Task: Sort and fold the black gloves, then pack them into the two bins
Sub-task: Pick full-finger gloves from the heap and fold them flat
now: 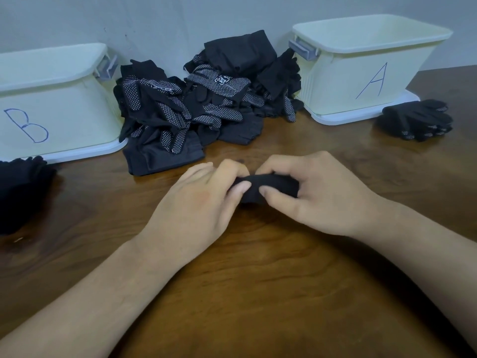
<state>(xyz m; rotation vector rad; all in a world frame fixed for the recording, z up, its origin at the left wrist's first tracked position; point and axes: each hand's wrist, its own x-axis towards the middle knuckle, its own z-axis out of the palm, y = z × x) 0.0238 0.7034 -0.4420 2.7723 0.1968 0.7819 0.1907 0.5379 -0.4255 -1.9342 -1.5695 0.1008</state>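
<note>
Black glove, folded into a small tight bundle, was held between the two hands near the middle of the counter. It was very low over the wood, perhaps touching it; the hands hid its underside. The left hand held the left end, with fingers curled over the top and the thumb pressed on the near side. The right hand held the right end in the same way. Both grips were closed firmly on the cloth, and the two thumbs were almost meeting. Whether the black glove was a single one or a pair rolled together, I could not tell.

Behind the hands, against the wall, lay the loose pile of gloves, many with white dots on the palm side. This pile sat between the two pale bins and touched both of them. The bin marked B stood to the left and the bin marked A to the right, each resting on a white lid. Their insides were hidden from this angle. A small stack of gloves lay just beside bin A on its right, and another dark stack lay in front of bin B at the left edge.
</note>
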